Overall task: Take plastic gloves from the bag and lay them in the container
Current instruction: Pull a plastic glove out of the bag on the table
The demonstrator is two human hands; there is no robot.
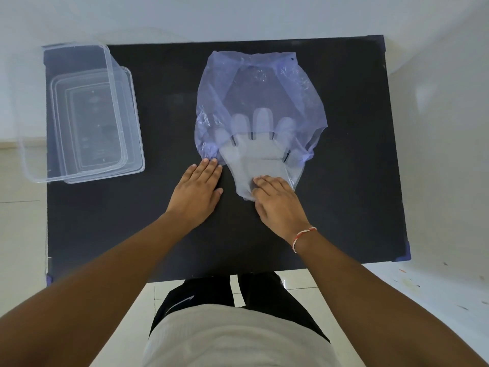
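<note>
A thin bluish plastic bag (259, 83) lies flat on the black table (169, 102), its mouth toward me. Clear plastic gloves (256, 152) stick halfway out of it, fingers still under the bag's film, cuff end near me. My right hand (277, 205) pinches the cuff of the gloves with its fingertips. My left hand (197, 189) lies flat on the table, fingers together, its tips touching the bag's near left corner. The clear plastic container (34, 144) stands at the table's far left with nothing visible inside.
The container overhangs the table's left edge. A white wall runs behind the table, and pale floor tiles show on both sides. My legs stand against the table's near edge.
</note>
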